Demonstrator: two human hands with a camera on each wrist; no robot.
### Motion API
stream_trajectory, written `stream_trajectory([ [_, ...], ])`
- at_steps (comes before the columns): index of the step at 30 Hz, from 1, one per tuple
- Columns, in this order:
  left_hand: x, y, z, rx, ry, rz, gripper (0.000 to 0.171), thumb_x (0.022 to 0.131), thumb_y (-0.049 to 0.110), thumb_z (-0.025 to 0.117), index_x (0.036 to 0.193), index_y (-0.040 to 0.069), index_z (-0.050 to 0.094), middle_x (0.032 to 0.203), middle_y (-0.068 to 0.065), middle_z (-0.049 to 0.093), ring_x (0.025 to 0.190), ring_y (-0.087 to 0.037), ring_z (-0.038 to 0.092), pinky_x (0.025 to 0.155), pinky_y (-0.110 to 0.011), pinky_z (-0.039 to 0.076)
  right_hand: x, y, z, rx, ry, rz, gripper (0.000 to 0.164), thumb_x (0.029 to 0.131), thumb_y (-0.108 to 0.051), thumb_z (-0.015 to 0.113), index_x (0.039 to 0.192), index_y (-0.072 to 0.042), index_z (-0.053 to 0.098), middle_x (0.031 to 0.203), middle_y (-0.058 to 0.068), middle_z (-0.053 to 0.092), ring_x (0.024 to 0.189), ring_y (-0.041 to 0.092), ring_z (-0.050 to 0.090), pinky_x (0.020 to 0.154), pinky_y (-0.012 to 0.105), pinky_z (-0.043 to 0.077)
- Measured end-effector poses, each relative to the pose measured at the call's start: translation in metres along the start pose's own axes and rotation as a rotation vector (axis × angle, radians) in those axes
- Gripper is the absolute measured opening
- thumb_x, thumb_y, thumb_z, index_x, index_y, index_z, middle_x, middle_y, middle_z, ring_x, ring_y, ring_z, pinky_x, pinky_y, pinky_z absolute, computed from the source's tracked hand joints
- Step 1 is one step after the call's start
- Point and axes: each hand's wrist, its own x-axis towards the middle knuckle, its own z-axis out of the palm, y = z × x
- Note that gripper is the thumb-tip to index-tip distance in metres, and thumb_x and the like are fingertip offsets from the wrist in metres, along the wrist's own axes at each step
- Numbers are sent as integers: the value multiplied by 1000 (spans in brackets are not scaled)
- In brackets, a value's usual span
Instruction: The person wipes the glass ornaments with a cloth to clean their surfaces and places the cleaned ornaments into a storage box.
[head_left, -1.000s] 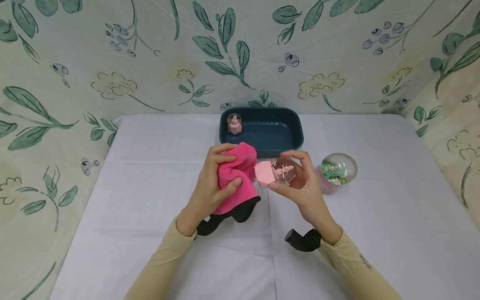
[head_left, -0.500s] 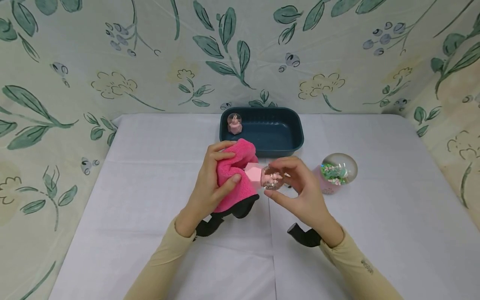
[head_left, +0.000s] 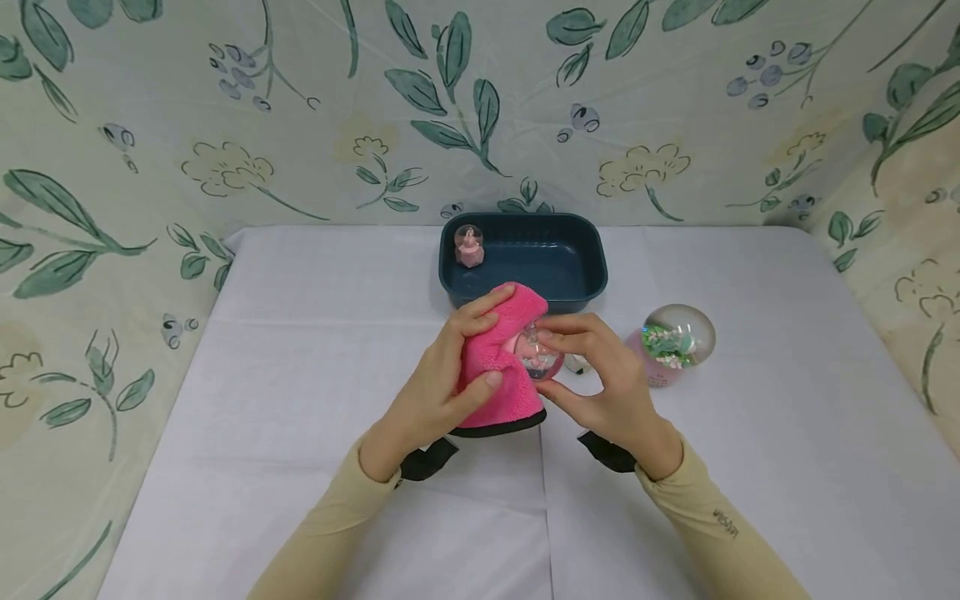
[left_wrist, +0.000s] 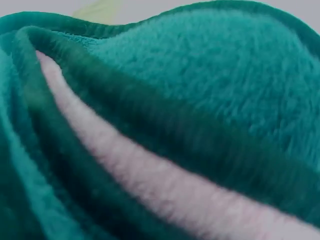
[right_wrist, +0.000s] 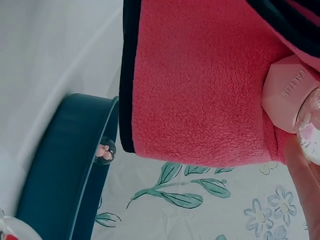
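My left hand (head_left: 427,387) grips a bunched pink cloth (head_left: 513,404) with a black edge. The cloth is wrapped round the pink faceted base of a small snow globe (head_left: 538,354), held up above the table. My right hand (head_left: 618,383) pinches the globe's clear dome between thumb and fingers. In the right wrist view, the base (right_wrist: 285,95) shows lettering and lies against the cloth (right_wrist: 200,90), with a finger (right_wrist: 302,175) at the dome. Folds of cloth (left_wrist: 220,75) fill the left wrist view, hiding the hand there.
Behind the hands stands a dark blue tray (head_left: 540,258), with another small pink snow globe (head_left: 470,247) at its left end. A larger snow globe (head_left: 667,343) with green decoration stands on the white-covered table (head_left: 787,417) to the right. A small whitish object (head_left: 577,364) shows behind my right hand.
The snow globe has turned and gone deeper into the cloth, which now covers most of its base. My left hand has moved right with the cloth; the right fingers have shifted along the dome.
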Motion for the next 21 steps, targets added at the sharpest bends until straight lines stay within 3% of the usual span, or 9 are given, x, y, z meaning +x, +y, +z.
stream_trajectory([
  [4,0,-5,1,-56,6,-20,47,88,22,60,127,8,38,151,-11,25,136,-26,26,89,-37,51,-1,1,-1,17,32,12,44,88,-34,68,102,8,61,105,23,61,98,26,61,86,20,49],
  [8,2,-6,4,-55,-26,-8,50,88,17,63,129,12,34,151,-11,24,137,-26,25,89,-35,50,-2,2,1,28,59,3,45,87,-33,69,101,9,61,104,24,61,98,25,61,85,20,49],
  [14,3,-6,8,55,-29,111,56,81,9,66,124,13,31,144,-17,28,134,-32,29,91,-34,50,-5,1,4,113,87,33,47,86,-30,71,101,12,60,102,25,60,99,21,60,83,21,51],
  [18,3,-7,7,159,-35,194,55,80,11,65,123,13,31,140,-19,31,132,-34,31,93,-35,48,-8,1,7,296,109,140,52,81,-24,75,102,19,54,102,22,59,99,18,61,81,24,52],
  [21,4,-9,6,204,-45,257,49,85,15,62,123,12,31,138,-21,33,130,-36,33,96,-36,46,-11,-2,9,454,144,326,49,80,-16,77,102,19,51,103,15,60,95,18,64,77,26,54],
])
